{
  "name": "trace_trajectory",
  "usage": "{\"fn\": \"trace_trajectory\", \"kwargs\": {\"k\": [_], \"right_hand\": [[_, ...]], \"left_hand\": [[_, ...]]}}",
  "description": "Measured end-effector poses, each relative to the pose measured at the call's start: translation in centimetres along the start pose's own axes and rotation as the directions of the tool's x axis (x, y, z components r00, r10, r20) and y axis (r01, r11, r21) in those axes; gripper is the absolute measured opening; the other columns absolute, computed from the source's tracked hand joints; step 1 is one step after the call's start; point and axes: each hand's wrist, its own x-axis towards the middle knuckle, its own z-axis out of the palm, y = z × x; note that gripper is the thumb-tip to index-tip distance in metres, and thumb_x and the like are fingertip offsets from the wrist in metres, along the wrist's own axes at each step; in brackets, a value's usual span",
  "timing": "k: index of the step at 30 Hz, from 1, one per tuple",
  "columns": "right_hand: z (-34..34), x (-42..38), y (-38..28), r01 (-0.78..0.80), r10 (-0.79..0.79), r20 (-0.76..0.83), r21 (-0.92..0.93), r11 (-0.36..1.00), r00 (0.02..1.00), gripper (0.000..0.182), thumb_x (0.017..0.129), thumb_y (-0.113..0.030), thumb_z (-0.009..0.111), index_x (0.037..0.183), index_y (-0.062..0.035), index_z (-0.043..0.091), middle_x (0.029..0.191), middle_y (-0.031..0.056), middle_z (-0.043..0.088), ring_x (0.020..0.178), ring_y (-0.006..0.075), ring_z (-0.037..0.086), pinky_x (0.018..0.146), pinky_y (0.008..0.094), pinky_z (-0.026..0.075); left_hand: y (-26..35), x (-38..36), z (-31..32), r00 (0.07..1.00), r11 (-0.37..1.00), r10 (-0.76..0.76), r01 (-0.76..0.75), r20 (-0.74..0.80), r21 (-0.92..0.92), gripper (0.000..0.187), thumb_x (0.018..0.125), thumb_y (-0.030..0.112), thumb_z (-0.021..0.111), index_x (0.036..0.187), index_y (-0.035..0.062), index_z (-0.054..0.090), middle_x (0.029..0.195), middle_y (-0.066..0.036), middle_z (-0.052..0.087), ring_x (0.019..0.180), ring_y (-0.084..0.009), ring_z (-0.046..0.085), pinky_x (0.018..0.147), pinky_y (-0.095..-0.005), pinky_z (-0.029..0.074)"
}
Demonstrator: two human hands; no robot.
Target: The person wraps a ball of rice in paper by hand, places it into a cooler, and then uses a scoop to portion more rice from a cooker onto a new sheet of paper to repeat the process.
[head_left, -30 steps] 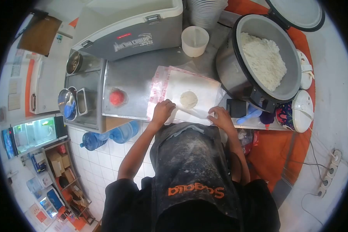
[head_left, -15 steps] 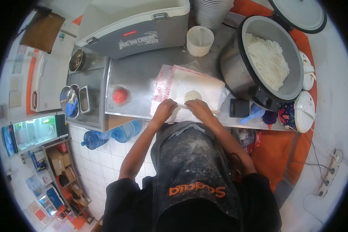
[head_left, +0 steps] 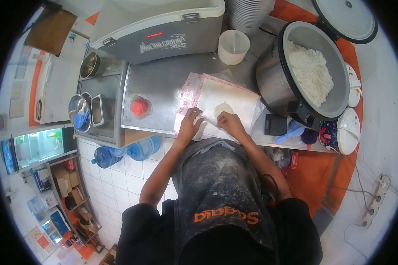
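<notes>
A stack of white wrapping paper (head_left: 241, 97) with red print along its left edge lies on the steel table. On the top sheet sits a round, flat mound of rice (head_left: 223, 108). My left hand (head_left: 190, 125) is at the near left of the stack, its fingers bent over the sheet's lifted near edge. Close beside the rice, my right hand (head_left: 231, 125) pinches the same edge, fingertips almost touching the mound. A strip of the raised paper shows between the hands. My fingers partly hide the grip.
A large rice cooker (head_left: 269, 75) full of rice stands open at right. Behind are a grey cooler (head_left: 163, 44), a white tub (head_left: 233, 47) and stacked bowls (head_left: 251, 15). A red wrapped bundle (head_left: 140, 107) lies left; a black flat object (head_left: 275, 124) and blue scoop (head_left: 292, 132) sit right.
My hands have shifted up the sheet, drawing its near edge closer to the rice. My left hand has tilted and its fingers reach further forward. The view has shifted slightly.
</notes>
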Motion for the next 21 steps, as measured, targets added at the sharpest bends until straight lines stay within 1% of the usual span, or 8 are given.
{"fn": "trace_trajectory", "kwargs": {"k": [2, 3, 5, 6, 9, 12, 19, 21], "right_hand": [[0.1, 0.0, 0.0, 0.009, -0.009, -0.035, 0.008, 1.000, 0.999, 0.022, 0.080, -0.009, 0.081, 0.097, -0.0017, 0.069, 0.079, 0.0123, 0.074, 0.075, 0.0231, 0.073, 0.069, 0.0347, 0.055], [0.1, -0.1, -0.1, 0.020, -0.019, -0.067, 0.013, 1.000, 0.998, 0.021, 0.079, -0.009, 0.080, 0.094, -0.0020, 0.067, 0.076, 0.0119, 0.072, 0.073, 0.0240, 0.072, 0.067, 0.0356, 0.054], [0.3, 0.0, 0.2, 0.014, -0.013, -0.082, 0.011, 1.000, 0.997, 0.022, 0.078, -0.009, 0.081, 0.093, -0.0016, 0.067, 0.075, 0.0119, 0.071, 0.072, 0.0237, 0.072, 0.066, 0.0357, 0.054], [0.4, 0.0, 0.3, 0.009, -0.008, -0.093, 0.008, 1.000, 0.996, 0.024, 0.077, -0.009, 0.082, 0.093, -0.0013, 0.066, 0.075, 0.0118, 0.071, 0.072, 0.0234, 0.072, 0.066, 0.0358, 0.054], [0.6, -0.2, 0.1, -0.031, 0.030, -0.060, -0.016, 0.999, 0.998, 0.025, 0.077, -0.008, 0.082, 0.094, -0.0007, 0.066, 0.074, 0.0117, 0.070, 0.071, 0.0227, 0.070, 0.066, 0.0362, 0.054], [1.1, -0.3, -0.2, -0.007, 0.008, -0.024, 0.023, 1.000, 1.000, 0.025, 0.078, -0.007, 0.082, 0.095, 0.0000, 0.066, 0.075, 0.0120, 0.070, 0.072, 0.0225, 0.070, 0.067, 0.0356, 0.054], [1.6, -0.6, -0.3, 0.094, -0.092, 0.034, -0.060, 0.994, 0.995, 0.024, 0.083, -0.010, 0.080, 0.102, -0.0003, 0.070, 0.082, 0.0140, 0.073, 0.077, 0.0251, 0.073, 0.070, 0.0361, 0.056], [1.6, -0.7, -0.5, 0.076, -0.073, 0.047, -0.064, 0.995, 0.996, 0.021, 0.087, -0.014, 0.077, 0.103, -0.0017, 0.072, 0.088, 0.0146, 0.075, 0.081, 0.0265, 0.073, 0.073, 0.0381, 0.056]], "left_hand": [[1.3, -0.1, -0.1, 0.963, 0.986, -0.137, 0.111, -0.232, -0.122, 0.022, 0.089, 0.006, 0.076, 0.109, 0.0024, 0.070, 0.100, -0.010, 0.069, 0.091, -0.0249, 0.068, 0.080, -0.0348, 0.055], [1.1, -0.6, 0.1, 0.964, 0.986, -0.136, 0.110, -0.229, -0.122, 0.022, 0.089, 0.006, 0.076, 0.109, 0.0024, 0.070, 0.100, -0.010, 0.069, 0.091, -0.0249, 0.068, 0.080, -0.0348, 0.055], [-0.3, -1.9, 1.1, 0.885, 0.888, -0.427, 0.373, -0.183, -0.270, 0.027, 0.091, 0.013, 0.076, 0.115, 0.0004, 0.069, 0.103, -0.011, 0.071, 0.087, -0.0220, 0.070, 0.077, -0.0344, 0.056], [-1.3, -2.5, 1.8, 0.885, 0.888, -0.427, 0.373, -0.184, -0.269, 0.027, 0.091, 0.013, 0.076, 0.115, 0.0004, 0.069, 0.103, -0.011, 0.071, 0.087, -0.0220, 0.070, 0.077, -0.0344, 0.056], [-2.6, -3.6, 3.3, 0.820, 0.761, -0.564, 0.561, 0.094, -0.326, 0.037, 0.090, 0.023, 0.080, 0.115, -0.0032, 0.070, 0.093, -0.011, 0.075, 0.080, -0.0163, 0.069, 0.072, -0.0312, 0.055], [-1.9, -3.5, 3.5, 0.790, 0.637, -0.590, 0.582, 0.166, -0.506, 0.037, 0.090, 0.024, 0.080, 0.109, -0.0054, 0.070, 0.091, -0.012, 0.073, 0.077, -0.0143, 0.069, 0.069, -0.0288, 0.056], [-1.8, -2.9, 3.1, 0.709, 0.532, -0.687, 0.641, 0.161, -0.553, 0.030, 0.095, 0.025, 0.076, 0.094, -0.0034, 0.066, 0.083, -0.012, 0.071, 0.070, -0.0153, 0.069, 0.066, -0.0280, 0.058], [-2.0, -3.0, 3.3, 0.689, 0.441, -0.696, 0.632, 0.201, -0.637, 0.028, 0.097, 0.022, 0.073, 0.091, -0.0040, 0.065, 0.082, -0.013, 0.071, 0.070, -0.0165, 0.070, 0.067, -0.0289, 0.059]]}}
